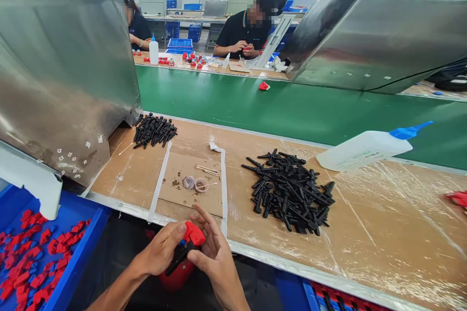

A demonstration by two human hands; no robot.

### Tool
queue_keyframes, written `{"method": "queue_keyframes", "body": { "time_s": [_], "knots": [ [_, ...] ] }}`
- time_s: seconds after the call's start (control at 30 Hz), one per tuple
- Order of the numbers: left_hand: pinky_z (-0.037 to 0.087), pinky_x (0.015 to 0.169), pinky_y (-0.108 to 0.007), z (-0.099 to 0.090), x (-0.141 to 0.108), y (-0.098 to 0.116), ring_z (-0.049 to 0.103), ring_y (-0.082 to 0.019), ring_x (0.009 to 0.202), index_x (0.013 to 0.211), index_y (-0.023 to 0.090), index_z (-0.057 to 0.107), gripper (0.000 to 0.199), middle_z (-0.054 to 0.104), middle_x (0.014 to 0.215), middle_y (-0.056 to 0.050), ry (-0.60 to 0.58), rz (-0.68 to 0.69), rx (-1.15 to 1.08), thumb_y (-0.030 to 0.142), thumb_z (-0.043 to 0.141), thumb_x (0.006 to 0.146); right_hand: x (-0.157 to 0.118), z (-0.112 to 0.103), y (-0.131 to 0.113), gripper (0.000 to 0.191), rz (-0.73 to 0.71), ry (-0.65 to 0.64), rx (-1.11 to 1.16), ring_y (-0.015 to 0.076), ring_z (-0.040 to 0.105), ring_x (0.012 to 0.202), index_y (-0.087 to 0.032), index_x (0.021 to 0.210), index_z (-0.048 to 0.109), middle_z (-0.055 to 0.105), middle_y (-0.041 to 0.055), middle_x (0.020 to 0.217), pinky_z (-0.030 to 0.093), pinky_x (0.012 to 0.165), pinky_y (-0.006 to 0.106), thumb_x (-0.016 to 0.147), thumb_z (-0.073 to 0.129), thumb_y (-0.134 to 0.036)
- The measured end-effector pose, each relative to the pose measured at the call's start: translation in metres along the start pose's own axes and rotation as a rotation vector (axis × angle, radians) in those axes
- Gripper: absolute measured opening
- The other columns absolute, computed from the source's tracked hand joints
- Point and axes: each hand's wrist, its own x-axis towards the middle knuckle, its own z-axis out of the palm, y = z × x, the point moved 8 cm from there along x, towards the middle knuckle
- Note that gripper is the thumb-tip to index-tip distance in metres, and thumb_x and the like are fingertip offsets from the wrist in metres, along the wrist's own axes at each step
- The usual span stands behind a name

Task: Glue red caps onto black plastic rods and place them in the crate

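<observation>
Both hands meet over the bench's near edge around a small plastic part (195, 234), red on top with a bit of blue and a black stem pointing down. My left hand (164, 248) is closed on it from the left, thumb against the red top. On the other side, my right hand (215, 252) has its thumb on the black piece and its long fingers curved behind the red one. Beyond them, a cardboard sheet (175, 165) carries two small round dishes (188, 183) and several cotton swabs (206, 170).
Black stem pieces lie in a large heap (292, 189) on the right and a smaller pile (155, 130) at left. A white bottle (365, 150) leans near the green belt (219, 99). Red parts fill a blue bin (78, 252). Metal panels (65, 68) flank the view. A co-worker (237, 34) sits opposite.
</observation>
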Motion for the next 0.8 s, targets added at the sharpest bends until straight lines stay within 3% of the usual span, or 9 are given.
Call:
{"method": "queue_keyframes", "body": {
  "time_s": [0.07, 0.13, 0.27, 0.4, 0.53, 0.6, 0.67, 0.73, 0.8],
  "knots": [
    [0.045, 0.081, -0.029, 0.002, -0.001, 0.007, 0.054, -0.018, 0.082, 0.091, 0.015, 0.066, 0.058, 0.064, 0.085, -0.005, -0.054, 0.026, 0.093, 0.059, 0.029, 0.095, -0.003, 0.003, -0.005, 0.070, -0.018, -0.107, -0.063, 0.0282, 0.051, 0.128, -0.030, 0.125, 0.063, 0.060, 0.0076, 0.134, 0.043, 0.106, 0.036, 0.062, 0.085, -0.050],
    [0.043, 0.087, -0.031, 0.005, -0.003, 0.014, 0.055, -0.020, 0.090, 0.100, 0.016, 0.066, 0.057, 0.066, 0.095, -0.007, -0.101, 0.047, 0.175, 0.057, 0.027, 0.096, -0.007, 0.003, -0.009, 0.057, -0.034, -0.163, -0.113, 0.0301, 0.044, 0.134, -0.031, 0.121, 0.066, 0.055, 0.0073, 0.140, 0.037, 0.111, 0.040, 0.070, 0.079, -0.051],
    [0.039, 0.099, -0.033, 0.008, -0.010, 0.029, 0.054, -0.023, 0.111, 0.127, 0.020, 0.055, 0.046, 0.062, 0.122, -0.009, -0.182, 0.145, 0.256, 0.049, 0.038, 0.096, -0.013, -0.007, -0.017, 0.045, -0.132, -0.098, -0.224, 0.0272, 0.048, 0.132, -0.035, 0.123, 0.065, 0.059, 0.0043, 0.137, 0.041, 0.109, 0.038, 0.079, 0.074, -0.040],
    [0.035, 0.108, -0.038, 0.011, -0.018, 0.029, 0.046, -0.026, 0.129, 0.147, 0.022, 0.033, 0.057, 0.047, 0.145, -0.012, -0.273, 0.183, 0.193, 0.043, 0.045, 0.095, -0.018, -0.014, -0.022, 0.046, -0.231, -0.038, -0.258, 0.0262, 0.057, 0.123, -0.037, 0.124, 0.064, 0.067, 0.0030, 0.126, 0.048, 0.103, 0.036, 0.078, 0.074, -0.042],
    [0.044, 0.096, -0.036, 0.013, -0.020, 0.025, 0.061, -0.023, 0.104, 0.146, 0.023, 0.035, 0.055, 0.066, 0.113, -0.010, -0.252, 0.090, 0.119, 0.041, 0.044, 0.096, -0.019, -0.020, -0.018, 0.048, -0.159, -0.016, -0.236, 0.0266, 0.061, 0.119, -0.036, 0.125, 0.063, 0.066, 0.0039, 0.128, 0.051, 0.100, 0.036, 0.079, 0.074, -0.042],
    [0.050, 0.075, -0.030, 0.019, -0.021, 0.025, 0.063, -0.019, 0.077, 0.146, 0.021, 0.036, 0.056, 0.067, 0.088, -0.006, -0.267, 0.041, 0.046, 0.043, 0.045, 0.095, -0.020, -0.022, -0.019, 0.053, -0.146, -0.031, -0.210, 0.0278, 0.063, 0.116, -0.036, 0.125, 0.064, 0.068, 0.0042, 0.125, 0.052, 0.099, 0.037, 0.074, 0.079, -0.042],
    [0.045, 0.057, -0.024, 0.025, -0.021, 0.025, 0.057, -0.016, 0.061, 0.147, 0.019, 0.034, 0.058, 0.064, 0.076, -0.003, -0.308, 0.009, 0.001, 0.045, 0.043, 0.096, -0.021, -0.024, -0.020, 0.055, -0.154, -0.026, -0.193, 0.0286, 0.065, 0.113, -0.036, 0.123, 0.065, 0.070, 0.0042, 0.122, 0.053, 0.097, 0.037, 0.071, 0.081, -0.041],
    [0.046, 0.062, -0.025, 0.027, -0.021, 0.028, 0.059, -0.017, 0.069, 0.146, 0.020, 0.034, 0.057, 0.067, 0.087, -0.006, -0.319, 0.035, 0.069, 0.045, 0.043, 0.096, -0.023, -0.027, -0.021, 0.052, -0.170, 0.000, -0.192, 0.0280, 0.066, 0.112, -0.037, 0.122, 0.066, 0.070, 0.0033, 0.121, 0.054, 0.097, 0.037, 0.072, 0.081, -0.039],
    [0.047, 0.083, -0.031, 0.023, -0.019, 0.030, 0.061, -0.022, 0.096, 0.145, 0.024, 0.037, 0.054, 0.065, 0.116, -0.011, -0.274, 0.076, 0.213, 0.044, 0.045, 0.095, -0.025, -0.029, -0.021, 0.049, -0.182, 0.036, -0.198, 0.0271, 0.065, 0.114, -0.037, 0.123, 0.065, 0.069, 0.0027, 0.123, 0.052, 0.099, 0.037, 0.075, 0.078, -0.037]
  ]
}}
